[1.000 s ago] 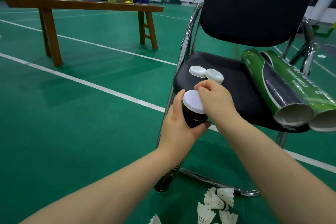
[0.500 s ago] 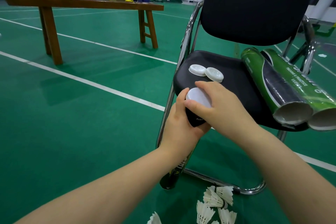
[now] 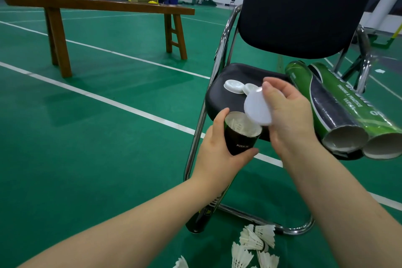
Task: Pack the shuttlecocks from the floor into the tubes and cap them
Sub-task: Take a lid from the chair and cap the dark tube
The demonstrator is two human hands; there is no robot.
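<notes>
A: What lies nearest the person?
B: Loose white shuttlecocks [image 3: 253, 243] on the green floor [image 3: 97, 137], at the bottom edge, just in front of the chair's chrome foot rail.

A: And the hands?
B: The left hand [image 3: 217, 148] is wrapped round the upper part of a black tube [image 3: 240, 138], thumb on the near side, fingers curled behind. The tube slants down from that grip, and its lower end sits near the floor beside the shuttlecocks. Its mouth is open, with white feathers showing inside.

A: The right hand?
B: The right hand [image 3: 287, 111] pinches a white cap [image 3: 257, 107] between thumb and fingers. The cap is tilted, its lower edge just above the far right rim of the tube's mouth; whether it touches the rim cannot be told.

A: Behind that?
B: A black chair [image 3: 304, 6] with a chrome frame. Two more white caps [image 3: 233, 86] lie together on the seat, just beyond the held cap. Two green tubes [image 3: 339, 111] lie side by side on the right of the seat, open ends toward the camera and overhanging the front edge.

A: Farther off?
B: A long wooden bench [image 3: 97, 4] stands on the court to the left, well apart from the chair, across two white lines.
</notes>
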